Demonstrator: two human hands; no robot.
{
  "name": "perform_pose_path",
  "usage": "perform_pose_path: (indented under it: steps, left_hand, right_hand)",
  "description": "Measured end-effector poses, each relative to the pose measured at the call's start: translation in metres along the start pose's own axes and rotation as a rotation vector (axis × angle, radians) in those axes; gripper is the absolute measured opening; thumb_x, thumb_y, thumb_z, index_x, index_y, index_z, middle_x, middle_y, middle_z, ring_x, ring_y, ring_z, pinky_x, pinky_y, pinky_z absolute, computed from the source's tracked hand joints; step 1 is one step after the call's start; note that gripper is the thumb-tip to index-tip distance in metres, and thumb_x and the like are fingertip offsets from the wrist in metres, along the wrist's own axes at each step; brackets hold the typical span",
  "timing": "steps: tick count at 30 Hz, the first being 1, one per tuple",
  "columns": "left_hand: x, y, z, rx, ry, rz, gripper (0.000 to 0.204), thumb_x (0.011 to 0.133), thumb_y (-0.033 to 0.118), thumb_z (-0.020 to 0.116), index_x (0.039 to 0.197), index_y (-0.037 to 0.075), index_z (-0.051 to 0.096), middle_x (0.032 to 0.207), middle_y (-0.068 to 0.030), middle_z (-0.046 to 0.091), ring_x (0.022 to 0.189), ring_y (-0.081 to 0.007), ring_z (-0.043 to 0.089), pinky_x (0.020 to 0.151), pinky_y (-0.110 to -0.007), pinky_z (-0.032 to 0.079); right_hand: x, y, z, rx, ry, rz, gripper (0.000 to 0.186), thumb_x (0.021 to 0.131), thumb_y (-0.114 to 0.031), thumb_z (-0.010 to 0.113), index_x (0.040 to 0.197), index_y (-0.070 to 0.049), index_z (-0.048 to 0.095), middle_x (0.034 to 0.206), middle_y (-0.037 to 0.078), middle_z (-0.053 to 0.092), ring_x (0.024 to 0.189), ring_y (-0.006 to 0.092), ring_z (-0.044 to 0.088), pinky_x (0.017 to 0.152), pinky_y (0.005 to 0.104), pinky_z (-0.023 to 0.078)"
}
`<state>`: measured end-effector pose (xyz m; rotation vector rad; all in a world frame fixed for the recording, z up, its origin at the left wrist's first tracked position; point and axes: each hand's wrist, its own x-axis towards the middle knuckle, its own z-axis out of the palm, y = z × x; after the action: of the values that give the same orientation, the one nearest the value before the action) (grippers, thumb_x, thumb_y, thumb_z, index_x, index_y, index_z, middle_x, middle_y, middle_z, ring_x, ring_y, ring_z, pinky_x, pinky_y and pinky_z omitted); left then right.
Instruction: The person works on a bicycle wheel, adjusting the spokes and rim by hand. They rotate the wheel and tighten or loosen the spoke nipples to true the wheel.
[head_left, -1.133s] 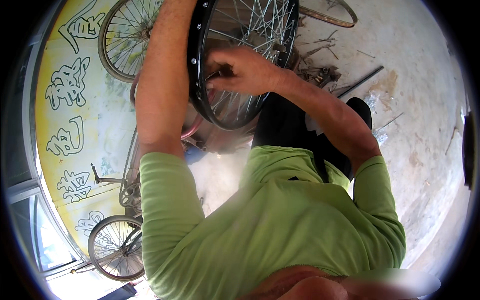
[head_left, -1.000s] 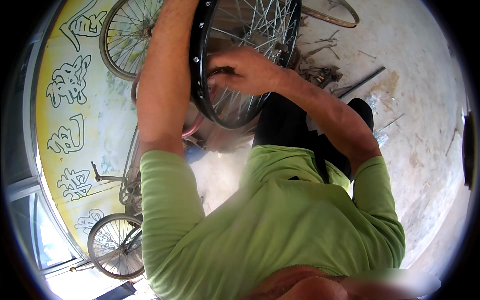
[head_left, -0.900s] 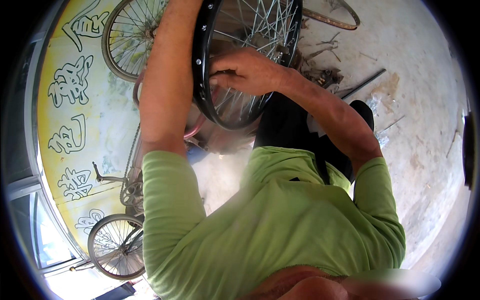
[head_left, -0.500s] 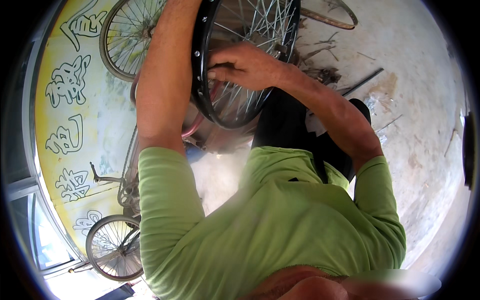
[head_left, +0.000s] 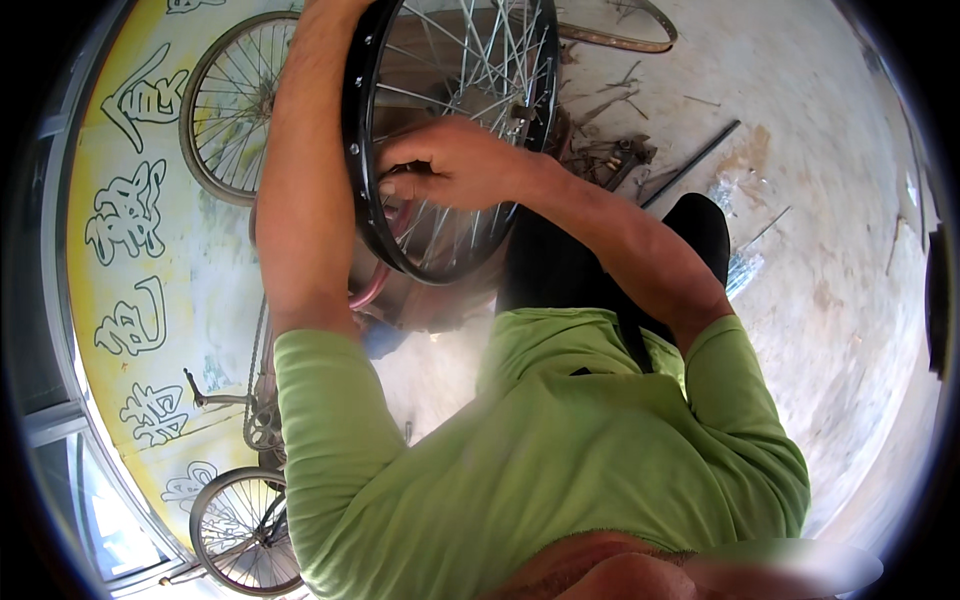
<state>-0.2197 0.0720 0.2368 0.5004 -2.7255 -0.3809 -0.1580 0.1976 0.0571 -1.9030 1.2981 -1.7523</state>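
Note:
A spoked bicycle wheel with a black rim (head_left: 359,115) stands upright in front of me at the top of the view. My right hand (head_left: 455,165) reaches across to the wheel's left side, its fingers and thumb closed at the inner edge of the rim. The fingertips press close to the rim, and I cannot make out whether a spoke is between them. Bright metal spokes (head_left: 440,72) run behind and above this hand. My left forearm (head_left: 310,170) passes along the outside of the rim; the left hand is cut off by the top edge.
To the left, an old bicycle with a rear wheel (head_left: 245,535) and a crank (head_left: 215,400) leans by a yellow-white board (head_left: 200,330). A loose rim (head_left: 640,45), a dark rod (head_left: 695,160) and metal parts (head_left: 625,155) lie on the floor at the right.
The whole view has shifted, so the wheel, my arms and the surroundings sit lower, with the wheel further left. My right hand stays at the rim's inner edge.

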Motion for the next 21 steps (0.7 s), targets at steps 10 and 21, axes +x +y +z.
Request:
perform_pose_path:
  steps: [10,21]
  left_hand:
    - [0.005,-0.004,0.006,-0.13,-0.005,-0.006,0.044,0.092,0.039,0.073,0.105,-0.003,0.075,0.094,-0.0155,0.076,0.086,-0.022,0.071,0.081,-0.037,0.054]
    - [-0.003,0.005,0.001,-0.145,-0.019,-0.057,0.044,0.093,0.04,0.072,0.106,-0.002,0.076,0.095,-0.0154,0.077,0.089,-0.0237,0.071,0.083,-0.037,0.054]
  right_hand:
    - [0.002,0.005,0.002,0.003,0.011,-0.048,0.026,0.091,-0.02,0.075,0.111,-0.006,0.066,0.097,0.015,0.07,0.092,0.0383,0.067,0.076,0.0433,0.054]
    - [0.002,-0.001,0.002,0.05,0.046,-0.024,0.019,0.095,-0.023,0.07,0.111,-0.012,0.071,0.09,0.014,0.073,0.082,0.0376,0.069,0.071,0.0459,0.052]
